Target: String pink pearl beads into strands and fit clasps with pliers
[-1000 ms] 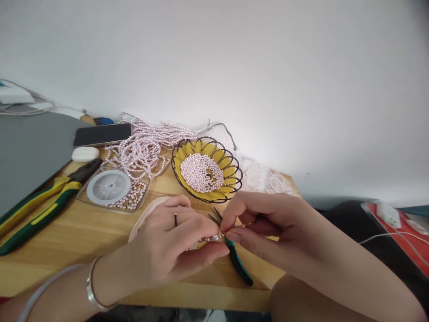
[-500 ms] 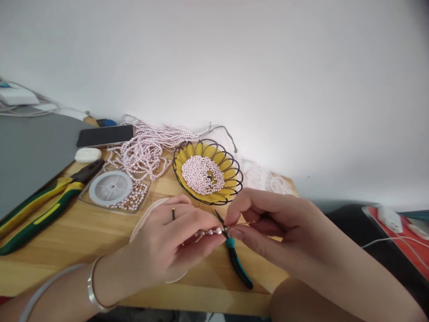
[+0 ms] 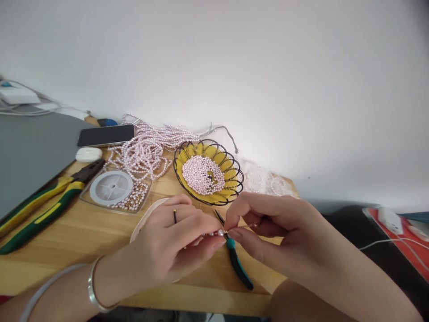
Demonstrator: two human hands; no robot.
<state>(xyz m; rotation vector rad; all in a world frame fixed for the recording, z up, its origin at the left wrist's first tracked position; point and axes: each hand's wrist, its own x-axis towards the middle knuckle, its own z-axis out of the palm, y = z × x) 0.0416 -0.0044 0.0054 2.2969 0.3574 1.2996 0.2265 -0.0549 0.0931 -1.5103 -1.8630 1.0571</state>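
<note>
beads (image 3: 220, 232) sink deeper into my pinching left hand (image 3: 174, 235), so fewer show beside the thin chain (image 3: 250, 226) pinched by my right hand (image 3: 276, 221).

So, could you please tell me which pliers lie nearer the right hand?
The teal-handled pliers, beside that hand; the green-and-yellow pliers lie far left.

Blk/teal pliers (image 3: 238, 264) lie below hands (image 3: 204, 230).

A black ring (image 3: 174, 217) with a yellow accent marked the left hand (image 3: 167, 241) — a silver bangle (image 3: 93, 286) and pale grey band (image 3: 45, 285) its arm.
</note>
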